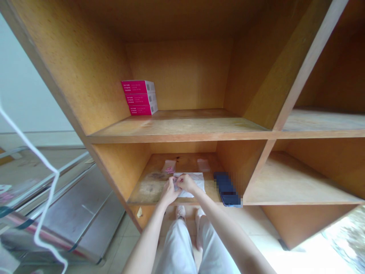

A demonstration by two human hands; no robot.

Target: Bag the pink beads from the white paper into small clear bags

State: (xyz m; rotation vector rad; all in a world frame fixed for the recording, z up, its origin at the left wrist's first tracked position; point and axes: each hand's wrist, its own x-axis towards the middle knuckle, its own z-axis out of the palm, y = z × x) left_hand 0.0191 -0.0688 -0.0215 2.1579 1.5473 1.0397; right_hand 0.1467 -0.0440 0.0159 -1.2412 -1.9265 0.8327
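Pinching a small translucent item (176, 185), hard to make out, the left hand (170, 191) and right hand (186, 182) nearly meet, a clear plastic bag of pink pieces (170, 166) at the left's twelve o'clock.

2 bags (203, 164) behind sheet (199, 180) on lwr shelf (149, 192); boxes (139, 99) on upr shelf (196, 125), L.

The person's left hand (171, 191) and right hand (186, 182) meet over a white rectangular sheet (197, 180) on the lower wooden shelf (149, 190); item between them not identifiable. Behind the sheet: a small clear plastic bag (170, 163) with pink pieces (169, 170), left, and a flat clear plastic bag (203, 164), right; a flat dark-blue object (225, 184), partly pixelated, lies farther right. Three magenta-and-white cardboard boxes (139, 98) are stacked on the upper wooden shelf (199, 125), left side.
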